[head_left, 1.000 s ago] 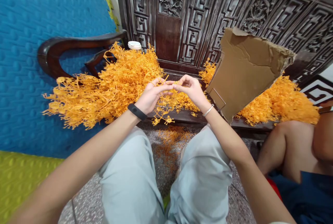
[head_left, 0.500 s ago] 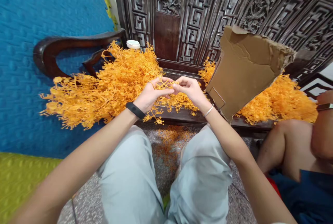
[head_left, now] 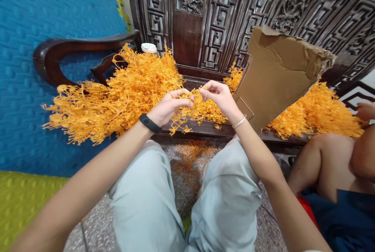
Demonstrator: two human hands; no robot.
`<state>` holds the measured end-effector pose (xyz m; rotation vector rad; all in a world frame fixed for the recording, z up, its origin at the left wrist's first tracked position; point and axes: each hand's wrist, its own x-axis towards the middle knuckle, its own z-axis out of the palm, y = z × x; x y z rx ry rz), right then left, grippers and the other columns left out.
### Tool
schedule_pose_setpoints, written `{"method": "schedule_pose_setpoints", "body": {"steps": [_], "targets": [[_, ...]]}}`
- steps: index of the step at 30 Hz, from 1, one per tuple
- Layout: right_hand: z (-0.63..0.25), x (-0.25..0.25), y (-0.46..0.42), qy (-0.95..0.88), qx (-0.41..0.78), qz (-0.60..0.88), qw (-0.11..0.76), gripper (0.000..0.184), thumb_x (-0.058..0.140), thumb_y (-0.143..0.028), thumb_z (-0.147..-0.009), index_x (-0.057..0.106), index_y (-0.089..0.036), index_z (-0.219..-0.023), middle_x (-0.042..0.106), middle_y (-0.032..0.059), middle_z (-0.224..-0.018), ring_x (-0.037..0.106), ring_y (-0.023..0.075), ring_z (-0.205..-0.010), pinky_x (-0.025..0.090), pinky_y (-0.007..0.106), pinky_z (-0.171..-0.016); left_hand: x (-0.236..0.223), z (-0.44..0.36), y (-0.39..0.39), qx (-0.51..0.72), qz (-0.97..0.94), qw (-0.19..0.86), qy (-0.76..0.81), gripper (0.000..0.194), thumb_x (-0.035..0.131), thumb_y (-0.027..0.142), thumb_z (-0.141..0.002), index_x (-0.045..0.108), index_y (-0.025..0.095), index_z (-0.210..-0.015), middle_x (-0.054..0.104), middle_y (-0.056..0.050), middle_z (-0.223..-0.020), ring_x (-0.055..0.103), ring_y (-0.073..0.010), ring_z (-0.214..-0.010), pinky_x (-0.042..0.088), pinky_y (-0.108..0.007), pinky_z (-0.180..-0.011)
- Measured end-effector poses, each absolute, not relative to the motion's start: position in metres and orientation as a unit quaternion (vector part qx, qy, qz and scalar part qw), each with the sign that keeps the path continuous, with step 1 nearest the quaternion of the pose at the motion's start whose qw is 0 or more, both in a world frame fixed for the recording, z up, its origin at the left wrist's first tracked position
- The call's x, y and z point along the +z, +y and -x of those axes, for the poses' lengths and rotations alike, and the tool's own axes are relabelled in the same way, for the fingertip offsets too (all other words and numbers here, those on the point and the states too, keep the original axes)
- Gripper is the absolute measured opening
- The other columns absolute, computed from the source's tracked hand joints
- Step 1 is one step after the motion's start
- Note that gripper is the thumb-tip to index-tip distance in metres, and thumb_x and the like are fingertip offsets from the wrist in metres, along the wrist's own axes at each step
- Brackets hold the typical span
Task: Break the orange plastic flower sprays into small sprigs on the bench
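Note:
My left hand (head_left: 169, 107), with a black band at the wrist, and my right hand (head_left: 220, 97), with a silver bangle, meet over the front edge of a dark wooden bench (head_left: 211, 130). Both pinch an orange plastic sprig (head_left: 191, 101) between fingers and thumbs; its branches dangle below the left hand. A big heap of the same orange sprigs (head_left: 117, 93) lies to the left of my hands, touching the left wrist area. A second heap (head_left: 316, 113) lies on the bench to the right, behind a torn cardboard sheet (head_left: 278, 76).
The carved wooden bench back (head_left: 222, 13) rises behind. A white-capped bottle (head_left: 149, 48) pokes above the left heap. Orange bits litter the speckled floor (head_left: 190, 158) between my knees. Another person's bare leg (head_left: 325, 166) and arm sit at the right. Blue foam mat (head_left: 35, 21) covers the left wall.
My hands have drifted slightly apart and the right hand has risen, stretching the sprig between them. The view shifted a little. The other person's arm at the right edge has moved.

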<state>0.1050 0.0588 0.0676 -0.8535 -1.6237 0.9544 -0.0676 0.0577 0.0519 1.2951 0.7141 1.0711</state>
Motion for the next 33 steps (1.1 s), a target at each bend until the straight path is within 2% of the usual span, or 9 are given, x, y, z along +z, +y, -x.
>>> {"method": "schedule_pose_setpoints", "body": {"steps": [3, 6, 12, 15, 20, 23, 27, 33], "targets": [[-0.103, 0.068, 0.057, -0.684, 0.405, 0.350, 0.495, 0.034, 0.072, -0.042, -0.066, 0.052, -0.014, -0.064, 0.055, -0.0034, -0.058, 0.050, 0.0054, -0.053, 0.044, 0.021, -0.056, 0.053, 0.066, 0.058, 0.481, -0.535, 0.623, 0.308, 0.017, 0.074, 0.025, -0.058, 0.064, 0.016, -0.068, 0.064, 0.000, -0.074, 0.058, -0.0106, -0.075, 0.043, -0.024, -0.073], [-0.100, 0.068, 0.055, -0.684, 0.415, 0.347, 0.489, 0.035, 0.072, -0.041, -0.066, 0.051, -0.014, -0.064, 0.056, -0.0029, -0.059, 0.051, 0.0054, -0.054, 0.044, 0.022, -0.057, 0.054, 0.065, 0.057, 0.499, -0.531, 0.604, 0.323, 0.018, 0.071, 0.031, -0.065, 0.064, 0.015, -0.065, 0.063, 0.000, -0.068, 0.058, -0.0098, -0.068, 0.044, -0.023, -0.067], [-0.100, 0.066, 0.057, -0.684, 0.426, 0.341, 0.484, 0.033, 0.072, -0.040, -0.067, 0.051, -0.014, -0.067, 0.057, -0.0028, -0.061, 0.053, 0.0057, -0.056, 0.046, 0.022, -0.058, 0.055, 0.064, 0.056, 0.502, -0.516, 0.603, 0.343, 0.022, 0.071, 0.028, -0.064, 0.068, 0.014, -0.080, 0.067, -0.002, -0.069, 0.061, -0.0122, -0.063, 0.047, -0.026, -0.062], [-0.103, 0.064, 0.060, -0.675, 0.429, 0.333, 0.499, 0.031, 0.070, -0.040, -0.069, 0.052, -0.015, -0.068, 0.057, -0.0034, -0.061, 0.054, 0.0063, -0.057, 0.047, 0.022, -0.059, 0.058, 0.064, 0.055, 0.516, -0.497, 0.621, 0.317, 0.019, 0.072, 0.026, -0.063, 0.069, 0.015, -0.078, 0.067, -0.001, -0.071, 0.061, -0.0107, -0.066, 0.046, -0.023, -0.063], [-0.105, 0.064, 0.061, -0.648, 0.471, 0.307, 0.513, 0.026, 0.069, -0.037, -0.071, 0.054, -0.016, -0.071, 0.057, -0.0030, -0.063, 0.055, 0.0066, -0.058, 0.046, 0.022, -0.062, 0.062, 0.064, 0.052, 0.512, -0.484, 0.660, 0.261, 0.009, 0.068, 0.022, -0.066, 0.066, 0.015, -0.071, 0.057, 0.002, -0.061, 0.055, -0.0076, -0.061, 0.044, -0.021, -0.061], [-0.104, 0.065, 0.060, -0.634, 0.503, 0.290, 0.511, 0.026, 0.069, -0.036, -0.072, 0.053, -0.016, -0.072, 0.055, -0.0034, -0.063, 0.054, 0.0061, -0.059, 0.045, 0.021, -0.062, 0.064, 0.065, 0.051, 0.499, -0.480, 0.689, 0.215, 0.009, 0.063, 0.023, -0.068, 0.063, 0.015, -0.066, 0.052, 0.002, -0.058, 0.055, -0.0094, -0.061, 0.045, -0.023, -0.063], [-0.100, 0.066, 0.056, -0.640, 0.556, 0.252, 0.466, 0.030, 0.067, -0.040, -0.074, 0.049, -0.015, -0.072, 0.053, -0.0033, -0.064, 0.053, 0.0058, -0.059, 0.043, 0.021, -0.059, 0.067, 0.065, 0.048, 0.482, -0.458, 0.726, 0.178, 0.020, 0.057, 0.026, -0.069, 0.050, 0.016, -0.053, 0.042, 0.002, -0.051, 0.051, -0.0102, -0.054, 0.045, -0.026, -0.061], [-0.095, 0.069, 0.050, -0.647, 0.593, 0.203, 0.434, 0.036, 0.069, -0.044, -0.071, 0.048, -0.016, -0.072, 0.052, -0.0046, -0.061, 0.048, 0.0045, -0.056, 0.041, 0.020, -0.057, 0.075, 0.061, 0.039, 0.476, -0.480, 0.697, 0.239, 0.031, 0.051, 0.028, -0.068, 0.033, 0.020, -0.043, 0.027, 0.004, -0.041, 0.038, -0.0085, -0.040, 0.041, -0.028, -0.050]]}}
